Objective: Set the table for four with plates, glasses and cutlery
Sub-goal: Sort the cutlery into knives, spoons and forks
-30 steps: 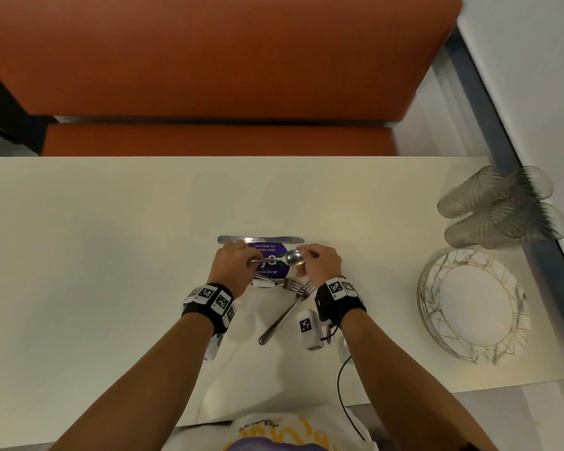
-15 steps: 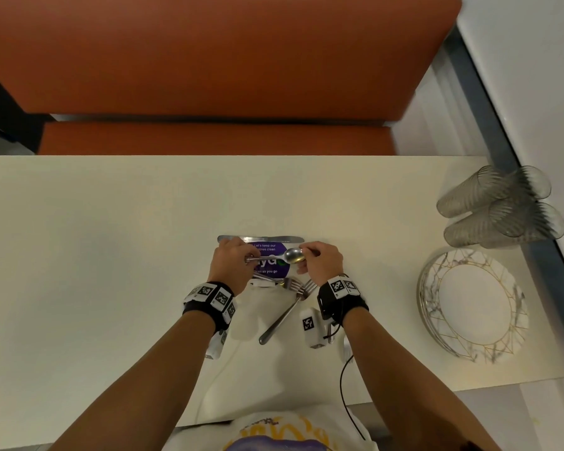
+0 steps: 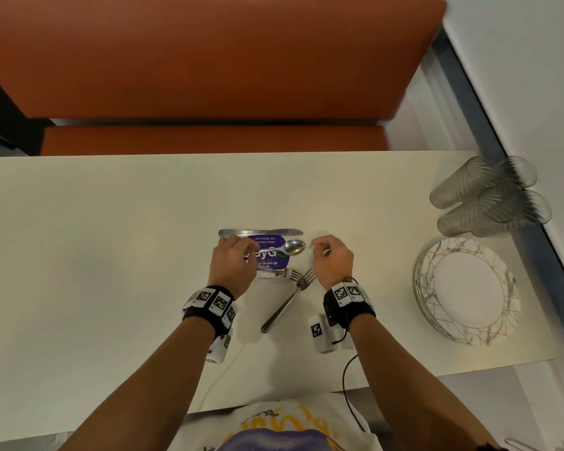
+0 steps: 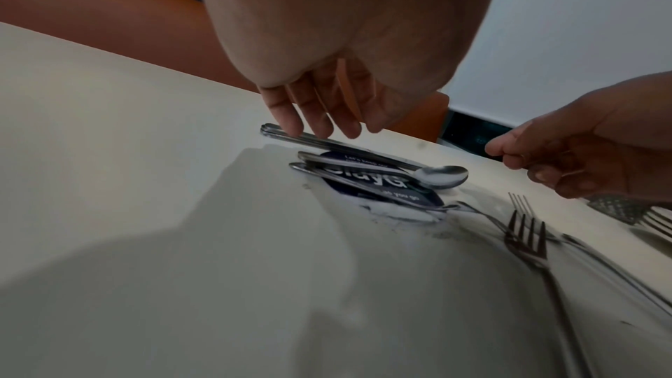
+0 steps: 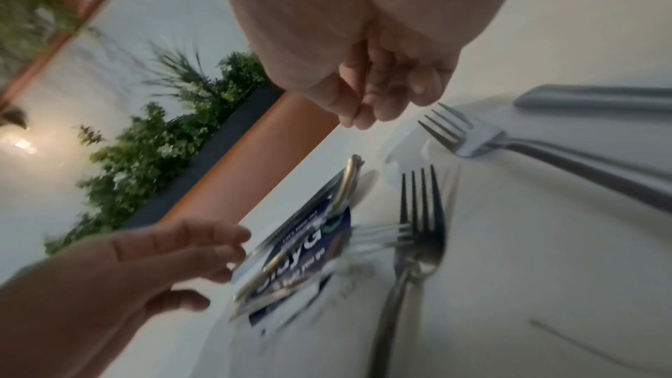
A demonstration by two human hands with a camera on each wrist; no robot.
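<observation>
We are sorting the cutlery in the middle of the table (image 3: pixel 111 255), and what matters is how the spoon (image 3: pixel 282 248) lies between our hands. It rests across a purple sticker (image 3: pixel 269 252), long axis running left to right, bowl to the right, handle reaching under our left hand (image 3: pixel 233 263). From the left wrist view those fingers (image 4: pixel 312 114) hang straight and loosely spread, their tips at the handles of the knives (image 3: pixel 260 232) just beyond the spoon; we cannot tell whether they touch. Our right hand (image 3: pixel 332 262) sits just right of the bowl, apart from it, fingers curled in on nothing we can see. So the left hand is nearer the handle and the right nearer the bowl. Two forks (image 3: pixel 298 278) cross on the near side, between our wrists. The plates (image 3: pixel 468 288) are stacked well off to the right, with the glasses (image 3: pixel 489 196) beyond them; no place looks laid yet.
</observation>
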